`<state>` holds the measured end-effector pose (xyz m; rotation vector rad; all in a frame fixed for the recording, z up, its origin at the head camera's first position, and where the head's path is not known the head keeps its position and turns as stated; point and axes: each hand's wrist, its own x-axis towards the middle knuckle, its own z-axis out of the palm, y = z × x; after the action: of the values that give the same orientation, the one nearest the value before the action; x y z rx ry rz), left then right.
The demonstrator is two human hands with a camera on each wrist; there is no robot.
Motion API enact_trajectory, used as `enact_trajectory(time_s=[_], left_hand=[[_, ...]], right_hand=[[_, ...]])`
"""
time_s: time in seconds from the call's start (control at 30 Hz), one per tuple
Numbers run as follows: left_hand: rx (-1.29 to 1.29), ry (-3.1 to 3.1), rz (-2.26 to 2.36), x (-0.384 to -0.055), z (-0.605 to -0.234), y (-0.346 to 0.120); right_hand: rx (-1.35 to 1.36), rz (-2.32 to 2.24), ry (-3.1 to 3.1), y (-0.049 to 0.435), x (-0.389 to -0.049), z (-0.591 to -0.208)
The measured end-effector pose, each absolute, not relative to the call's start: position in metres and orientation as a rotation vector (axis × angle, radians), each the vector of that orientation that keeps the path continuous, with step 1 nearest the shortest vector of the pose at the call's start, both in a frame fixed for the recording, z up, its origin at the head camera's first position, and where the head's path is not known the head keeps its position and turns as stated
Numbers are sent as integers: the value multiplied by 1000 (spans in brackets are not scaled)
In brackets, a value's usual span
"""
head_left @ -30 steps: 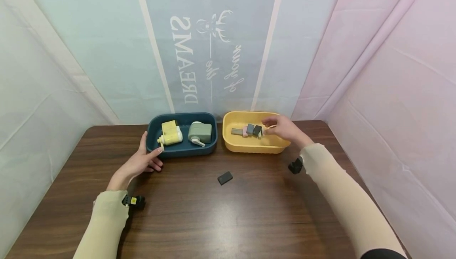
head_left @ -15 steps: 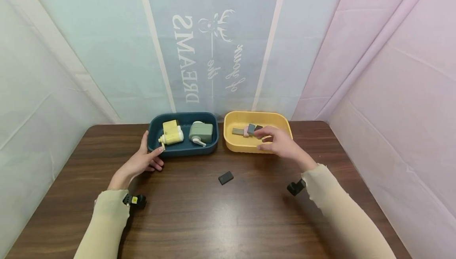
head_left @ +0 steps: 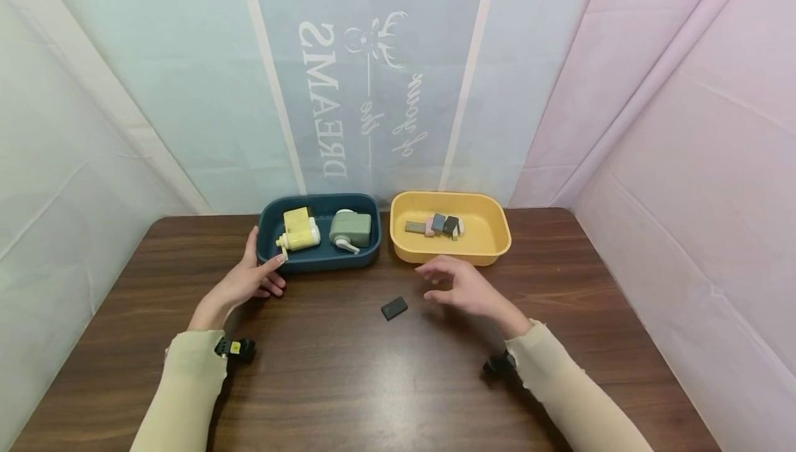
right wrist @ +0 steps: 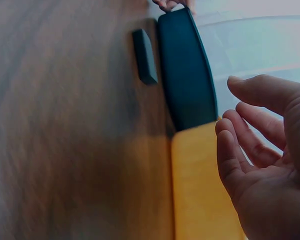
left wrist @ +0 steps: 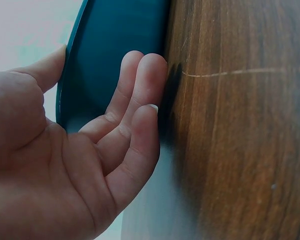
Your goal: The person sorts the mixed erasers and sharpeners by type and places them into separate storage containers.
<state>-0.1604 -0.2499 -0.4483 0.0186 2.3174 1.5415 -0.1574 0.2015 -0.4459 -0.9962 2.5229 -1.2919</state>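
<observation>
My left hand (head_left: 239, 285) rests against the left end of the dark blue tray (head_left: 329, 263), thumb on the rim. In the left wrist view, several bent fingers (left wrist: 150, 80) lie beside the tray's outer wall. Inside it sit a yellow hand-crank pencil sharpener (head_left: 301, 231) and a green one (head_left: 351, 229). Over the table in front of the yellow tray (head_left: 417, 256), my right hand (head_left: 466, 289) is loosely bent, holding nothing. A small black rectangular block (head_left: 394, 308) lies to its left, apart from it. Several small blocks (head_left: 438, 224) are in the yellow tray.
The two trays stand side by side at the back edge of the brown wooden table (head_left: 348, 383). Behind them hangs a printed cloth (head_left: 385, 92). Pale cloth walls (head_left: 703, 231) enclose both sides.
My right hand has moved out of the yellow tray, toward me and left, nearer the black block. The small blocks stay in the tray. My left hand has kept its place.
</observation>
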Motion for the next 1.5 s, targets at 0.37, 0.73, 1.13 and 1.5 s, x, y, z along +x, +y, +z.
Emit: enact_trajectory(time_s=[0.37,0.73,1.13,1.5], left_hand=[[20,2310,1551,-160,-448,-250],[17,2298,1561,-161,-447,-251],[14,2286,1558,-163,-445,-252],[19,2279,1555,-164,-444,-252]], right_hand=[[-1005,-1138,2519,174,-156,-457],[-1115,-859,2578,157,-157,-464],[-1061,-824,2585,151,-152,-464],[-1084,-801,2576,152,-150,-461]])
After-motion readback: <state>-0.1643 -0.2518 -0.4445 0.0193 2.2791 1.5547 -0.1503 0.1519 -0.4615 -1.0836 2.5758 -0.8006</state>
